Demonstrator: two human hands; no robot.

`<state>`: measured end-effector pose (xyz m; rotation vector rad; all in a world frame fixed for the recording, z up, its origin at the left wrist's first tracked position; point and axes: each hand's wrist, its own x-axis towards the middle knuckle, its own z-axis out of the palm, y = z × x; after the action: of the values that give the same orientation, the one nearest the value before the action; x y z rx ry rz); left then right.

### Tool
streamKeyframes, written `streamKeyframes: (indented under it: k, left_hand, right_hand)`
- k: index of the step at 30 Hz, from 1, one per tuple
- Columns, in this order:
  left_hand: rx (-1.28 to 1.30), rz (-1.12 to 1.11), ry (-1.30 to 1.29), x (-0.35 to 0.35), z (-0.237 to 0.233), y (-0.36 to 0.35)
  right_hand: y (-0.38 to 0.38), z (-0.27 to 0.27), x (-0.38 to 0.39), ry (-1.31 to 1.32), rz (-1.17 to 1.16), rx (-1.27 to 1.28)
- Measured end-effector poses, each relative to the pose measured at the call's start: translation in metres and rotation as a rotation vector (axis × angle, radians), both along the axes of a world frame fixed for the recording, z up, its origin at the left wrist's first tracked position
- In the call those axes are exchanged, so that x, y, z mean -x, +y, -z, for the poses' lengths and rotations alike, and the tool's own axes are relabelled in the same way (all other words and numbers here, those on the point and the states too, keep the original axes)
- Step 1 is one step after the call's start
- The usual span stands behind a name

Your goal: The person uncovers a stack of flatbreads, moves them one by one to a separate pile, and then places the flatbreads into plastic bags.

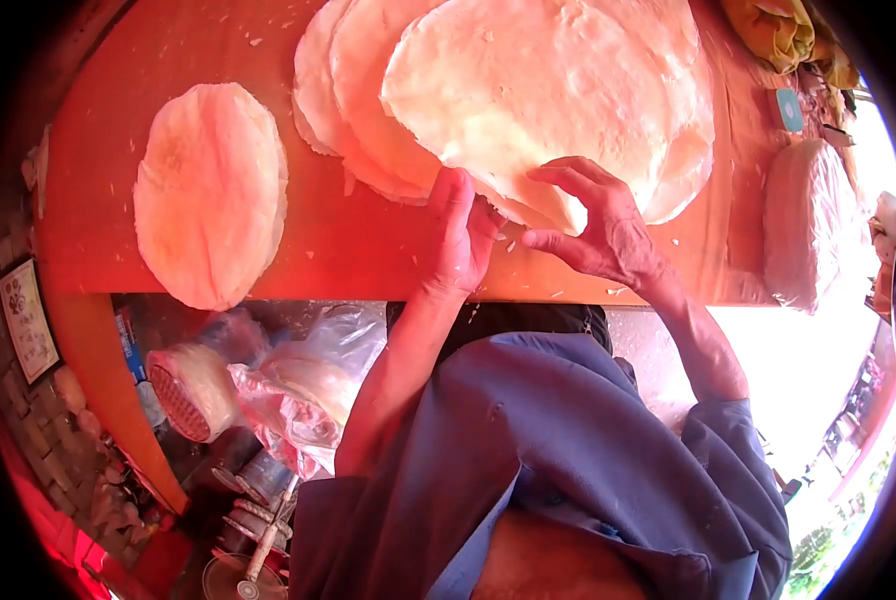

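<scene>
Pile of large, thin, pale, rounded dough-like sheets (361, 110): lay overlapped on the orange-red table (203, 45), toward the far side, edges fanned out to left and right.
Top sheet (558, 90): lay broad and nearly flat, its near edge beside both hands.
Left hand (458, 240): was at that near edge, thumb up against it; fingers partly hidden, so couldn't tell if they clamped it.
Right hand (608, 225): was open, thumb and fingers well apart, fingertips over the top sheet, thumb nearer the table; no grip seen.
Single pale oval sheet (211, 195): lay alone, left of the pile, near end slightly past the table's front edge.
How far along: several sheets were layered, one was off the pile; count underneath, or any more elsewhere, couldn't tell.
White plastic-wrapped bundle (808, 225): sat at the table's right end.
Clear plastic bags (313, 370): were below the table, left of the person.
</scene>
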<state>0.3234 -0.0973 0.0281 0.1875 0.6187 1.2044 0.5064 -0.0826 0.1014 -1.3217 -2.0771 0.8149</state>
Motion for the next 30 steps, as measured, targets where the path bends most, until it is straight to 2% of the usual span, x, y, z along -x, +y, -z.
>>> streamKeyframes:
  k: [3,5,7,9,11,13,14,18,21,23,24,25,27,29,30]
  left_hand:
    - [-0.077,0.040,0.114,-0.005,-0.011,0.008]
    - [-0.030,0.000,0.205,-0.013,-0.028,0.014]
    - [-0.047,0.013,0.205,-0.010,-0.020,0.014]
    - [-0.062,0.030,0.202,-0.007,-0.010,0.013]
    - [-0.142,0.077,0.239,-0.004,-0.003,0.012]
    - [-0.148,0.066,0.230,-0.004,-0.003,0.013]
    - [-0.156,0.056,0.216,-0.005,-0.005,0.014]
    - [-0.147,0.041,0.311,-0.011,-0.016,0.018]
    - [-0.111,0.017,0.341,-0.001,-0.015,0.016]
    - [0.138,0.146,0.278,0.007,-0.009,0.017]
    - [-0.192,0.159,0.589,0.013,0.040,0.007]
    - [-0.198,0.159,0.588,0.009,0.030,0.012]
    - [0.267,-0.034,0.204,0.001,0.003,0.014]
    - [0.227,-0.023,0.225,0.003,0.006,0.013]
    - [0.177,-0.020,0.246,0.003,0.007,0.014]
  right_hand:
    - [0.007,0.006,-0.012,0.037,0.003,0.065]
    - [0.013,0.004,-0.017,0.125,0.054,0.236]
    - [0.014,0.005,-0.015,0.122,0.059,0.287]
    - [0.011,0.007,-0.010,0.265,0.073,0.391]
    - [0.012,0.010,-0.010,0.299,0.138,0.407]
    - [0.014,0.002,-0.006,0.192,0.165,0.266]
    - [0.014,0.000,-0.003,0.129,0.098,0.095]
    - [0.016,0.004,0.000,0.101,0.199,0.010]
    - [0.017,0.015,0.007,-0.135,0.213,-0.257]
    - [0.014,0.027,0.018,-0.271,0.140,-0.272]
    - [0.012,0.040,0.014,-0.349,0.073,-0.208]
    - [0.022,0.035,0.005,-0.350,0.075,-0.214]
    - [0.045,0.004,-0.018,-0.386,0.150,-0.311]
    - [0.065,-0.047,-0.043,-0.234,0.320,-0.292]
    - [0.070,-0.070,-0.045,-0.244,0.350,-0.267]
